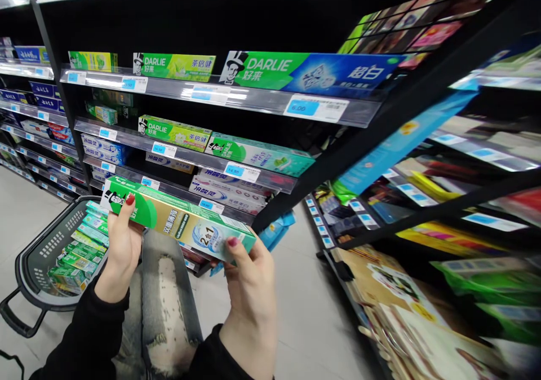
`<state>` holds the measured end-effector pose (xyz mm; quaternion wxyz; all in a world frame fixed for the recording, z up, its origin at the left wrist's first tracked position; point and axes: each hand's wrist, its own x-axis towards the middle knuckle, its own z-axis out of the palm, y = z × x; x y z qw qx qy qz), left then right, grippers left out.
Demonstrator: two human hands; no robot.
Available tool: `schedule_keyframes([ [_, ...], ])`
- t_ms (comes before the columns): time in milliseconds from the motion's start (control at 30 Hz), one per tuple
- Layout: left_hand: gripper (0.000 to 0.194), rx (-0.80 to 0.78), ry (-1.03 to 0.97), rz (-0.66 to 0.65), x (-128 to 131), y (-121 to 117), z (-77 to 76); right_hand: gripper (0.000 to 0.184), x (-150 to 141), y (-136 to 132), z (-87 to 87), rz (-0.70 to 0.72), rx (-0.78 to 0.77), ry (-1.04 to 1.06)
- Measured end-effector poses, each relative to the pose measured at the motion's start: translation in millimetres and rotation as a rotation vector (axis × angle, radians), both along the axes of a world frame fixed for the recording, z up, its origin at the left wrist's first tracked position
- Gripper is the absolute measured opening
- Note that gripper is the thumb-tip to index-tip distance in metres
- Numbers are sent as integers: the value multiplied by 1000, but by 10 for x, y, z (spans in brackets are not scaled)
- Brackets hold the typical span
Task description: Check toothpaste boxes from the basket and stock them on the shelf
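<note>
A long green, gold and white toothpaste box (173,222) spans the space between my two hands, its printed front turned toward me. My left hand (122,244) grips its white left end, thumb on the front face. At the teal right end, my right hand (249,278) pinches it with the thumb in front and fingers behind. Below and left, a dark grey shopping basket (31,261) holds several toothpaste boxes (80,256), mostly green. Ahead, a shelf carries a green and blue Darlie box (308,73) and a yellow-green Darlie box (175,67).
Price tags line the shelf edge (253,101). White and blue toothpaste boxes (228,191) sit on a lower shelf. A second rack (406,228) with packaged goods stands at the right. A blue package (406,143) hangs on the shelf's end. The basket handle (23,312) juts out at left.
</note>
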<state>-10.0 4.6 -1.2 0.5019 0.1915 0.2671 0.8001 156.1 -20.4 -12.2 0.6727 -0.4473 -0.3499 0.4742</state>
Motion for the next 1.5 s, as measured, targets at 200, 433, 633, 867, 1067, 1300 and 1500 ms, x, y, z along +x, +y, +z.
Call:
schedule_keyframes([
  [200,57,16,70,-186,-172,-9,-48,54,64,-36,-68,-13,187,38],
  [433,57,278,72,-263,-242,-65,-98,45,99,-85,-82,23,463,32],
  [633,52,408,85,-311,-259,-78,-105,43,126,-89,-110,61,573,-53],
  [867,53,623,182,-302,-284,-19,-136,45,145,-56,-137,116,655,-131],
  [1067,55,636,159,-281,-282,-17,-181,44,142,-74,-122,136,676,-125],
  [1300,57,550,181,-300,-297,-4,-184,43,138,-49,-114,129,696,-152],
  [1500,78,333,88,-432,-270,156,-324,36,-51,-151,17,-68,668,-256],
])
